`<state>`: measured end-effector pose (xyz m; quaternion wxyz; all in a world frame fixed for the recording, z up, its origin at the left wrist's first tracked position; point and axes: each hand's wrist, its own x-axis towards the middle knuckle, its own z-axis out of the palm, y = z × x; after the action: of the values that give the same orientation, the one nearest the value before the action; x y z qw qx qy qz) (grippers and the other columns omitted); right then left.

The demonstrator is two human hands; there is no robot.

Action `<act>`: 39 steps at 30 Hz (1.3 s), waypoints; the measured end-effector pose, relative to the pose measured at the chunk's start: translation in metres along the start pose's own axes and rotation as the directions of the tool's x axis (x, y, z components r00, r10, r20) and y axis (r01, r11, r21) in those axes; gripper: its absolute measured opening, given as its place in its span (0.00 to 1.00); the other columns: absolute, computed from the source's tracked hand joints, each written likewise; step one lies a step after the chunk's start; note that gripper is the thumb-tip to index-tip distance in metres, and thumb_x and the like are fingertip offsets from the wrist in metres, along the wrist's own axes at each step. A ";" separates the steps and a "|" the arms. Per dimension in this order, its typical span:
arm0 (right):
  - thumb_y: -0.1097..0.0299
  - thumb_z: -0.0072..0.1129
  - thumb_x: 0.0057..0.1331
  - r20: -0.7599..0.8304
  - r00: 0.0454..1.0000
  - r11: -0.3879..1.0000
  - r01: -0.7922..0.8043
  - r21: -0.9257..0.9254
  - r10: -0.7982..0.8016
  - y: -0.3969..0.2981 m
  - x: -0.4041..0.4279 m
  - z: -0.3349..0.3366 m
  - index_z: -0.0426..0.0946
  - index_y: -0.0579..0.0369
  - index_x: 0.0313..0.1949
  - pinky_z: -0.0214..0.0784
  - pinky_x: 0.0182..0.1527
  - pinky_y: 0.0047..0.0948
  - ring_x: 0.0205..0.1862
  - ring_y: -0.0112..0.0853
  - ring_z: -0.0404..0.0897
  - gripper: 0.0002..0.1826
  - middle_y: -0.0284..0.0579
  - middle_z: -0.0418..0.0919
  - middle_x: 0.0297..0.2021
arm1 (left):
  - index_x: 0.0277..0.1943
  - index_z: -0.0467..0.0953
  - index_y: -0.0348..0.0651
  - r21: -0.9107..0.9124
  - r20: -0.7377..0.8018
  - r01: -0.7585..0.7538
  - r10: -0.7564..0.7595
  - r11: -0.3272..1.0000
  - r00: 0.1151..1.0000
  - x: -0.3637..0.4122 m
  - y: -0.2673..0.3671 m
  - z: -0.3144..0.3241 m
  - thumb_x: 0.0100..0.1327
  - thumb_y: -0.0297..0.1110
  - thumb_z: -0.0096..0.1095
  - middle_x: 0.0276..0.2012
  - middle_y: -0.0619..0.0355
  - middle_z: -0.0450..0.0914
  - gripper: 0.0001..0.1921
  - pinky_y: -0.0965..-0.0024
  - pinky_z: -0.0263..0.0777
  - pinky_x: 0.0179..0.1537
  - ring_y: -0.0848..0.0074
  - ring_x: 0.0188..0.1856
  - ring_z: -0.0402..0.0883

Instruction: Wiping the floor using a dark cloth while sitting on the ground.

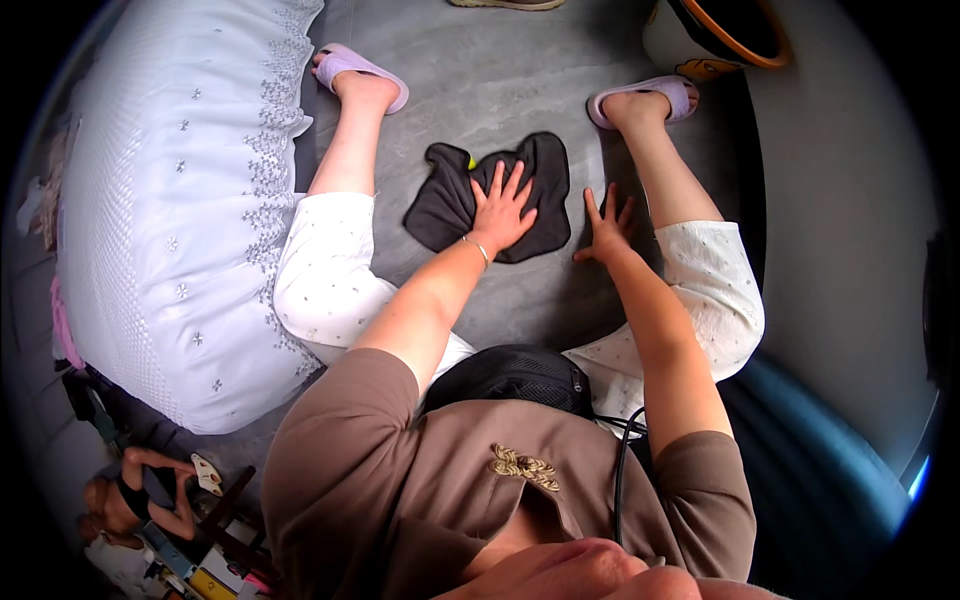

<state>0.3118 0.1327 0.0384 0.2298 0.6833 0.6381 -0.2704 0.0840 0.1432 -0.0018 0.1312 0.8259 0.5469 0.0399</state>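
Observation:
A dark grey cloth point(551, 195) with a black bound edge lies crumpled on the grey floor point(465, 67), a bit of lime green showing at its upper fold. My left hand point(502, 214) rests flat on the cloth, palm down and fingers spread, a thin bracelet at the wrist. To the right of the cloth is my right hand point(609, 229), its fingers apart and nothing in it. It is at or just above the floor beside my right leg; whether it touches is hard to tell.
My feet in lilac slippers point(367, 79) stand wide apart. A bed with a white lace-trimmed cover point(187, 225) is on the left. An orange-rimmed bin point(667, 37) stands upper right, near a grey wall point(840, 202). Another person point(135, 495) sits at lower left.

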 end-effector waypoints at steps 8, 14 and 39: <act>0.50 0.84 0.35 -0.067 0.996 0.998 0.061 -0.006 -0.062 0.007 -0.001 0.004 0.33 0.21 0.76 0.39 0.70 0.68 0.75 0.65 0.29 0.76 0.48 0.21 0.77 | 0.75 0.54 0.62 -0.085 0.264 0.023 0.000 0.996 0.965 -0.106 0.002 -0.003 0.68 0.55 0.52 0.79 0.60 0.34 0.34 0.22 0.41 0.64 0.55 0.79 0.28; 0.50 0.83 0.37 -0.075 0.995 0.997 0.071 -0.008 -0.071 0.007 -0.003 0.007 0.32 0.23 0.76 0.38 0.71 0.67 0.76 0.64 0.29 0.75 0.48 0.21 0.77 | 0.76 0.51 0.62 -0.094 0.185 0.483 -0.461 0.871 0.868 -0.078 -0.043 -0.007 0.69 0.58 0.50 0.79 0.62 0.32 0.36 0.21 0.35 0.65 0.55 0.79 0.26; 0.48 0.84 0.35 0.030 1.000 0.999 0.005 -0.038 -0.004 -0.002 0.005 0.004 0.26 0.23 0.76 0.44 0.68 0.71 0.75 0.66 0.28 0.80 0.51 0.18 0.76 | 0.76 0.51 0.62 -0.006 -0.016 0.330 -0.331 0.944 0.944 0.131 -0.117 -0.019 0.70 0.60 0.44 0.79 0.60 0.36 0.35 0.23 0.35 0.66 0.56 0.79 0.31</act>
<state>0.3095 0.1337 0.0326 0.2517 0.6731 0.6413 -0.2690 0.0283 0.3091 -0.0243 0.1326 0.7220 0.6786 0.0252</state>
